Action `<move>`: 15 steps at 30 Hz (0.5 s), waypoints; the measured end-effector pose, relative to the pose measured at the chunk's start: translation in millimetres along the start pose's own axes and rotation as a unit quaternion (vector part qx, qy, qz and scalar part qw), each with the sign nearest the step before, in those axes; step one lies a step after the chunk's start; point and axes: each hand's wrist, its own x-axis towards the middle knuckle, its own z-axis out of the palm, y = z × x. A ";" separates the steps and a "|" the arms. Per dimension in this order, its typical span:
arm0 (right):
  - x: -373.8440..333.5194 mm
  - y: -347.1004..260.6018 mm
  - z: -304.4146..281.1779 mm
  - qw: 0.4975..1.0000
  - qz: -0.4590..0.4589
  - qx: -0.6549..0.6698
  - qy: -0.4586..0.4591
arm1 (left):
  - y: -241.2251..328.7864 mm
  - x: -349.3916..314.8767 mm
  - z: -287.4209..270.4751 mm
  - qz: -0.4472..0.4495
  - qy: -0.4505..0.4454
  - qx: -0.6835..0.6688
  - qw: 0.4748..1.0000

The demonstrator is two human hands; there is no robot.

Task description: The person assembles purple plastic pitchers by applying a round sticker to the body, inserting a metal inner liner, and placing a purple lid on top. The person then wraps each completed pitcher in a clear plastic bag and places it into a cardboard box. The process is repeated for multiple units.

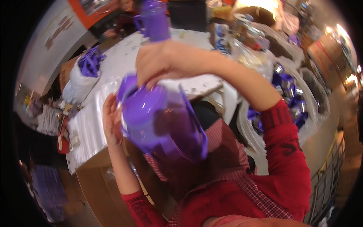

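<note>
The right hand [160, 64], fingers curled tight, grips the top of a purple jug [147, 113] at the near edge of the table [121, 56]. The left hand [112, 123], fingers loosely bent, is beside the jug; I cannot tell whether it holds it. A clear bag [317, 106] sits right of the table.

purple jug [145, 108] mid-frame, purple pitcher [157, 24] top centre, white bench [119, 53], dark-printed red sleeve [285, 140] lower right, red-white checked apron [225, 145]

Dark lettering [291, 147] marks both red sleeves [289, 170], too blurred to read reliably.
</note>
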 end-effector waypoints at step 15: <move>-406.1 135.5 10.3 0.781 0.574 -0.211 0.125 | -124.0 1.5 2.7 -0.375 0.128 0.206 0.895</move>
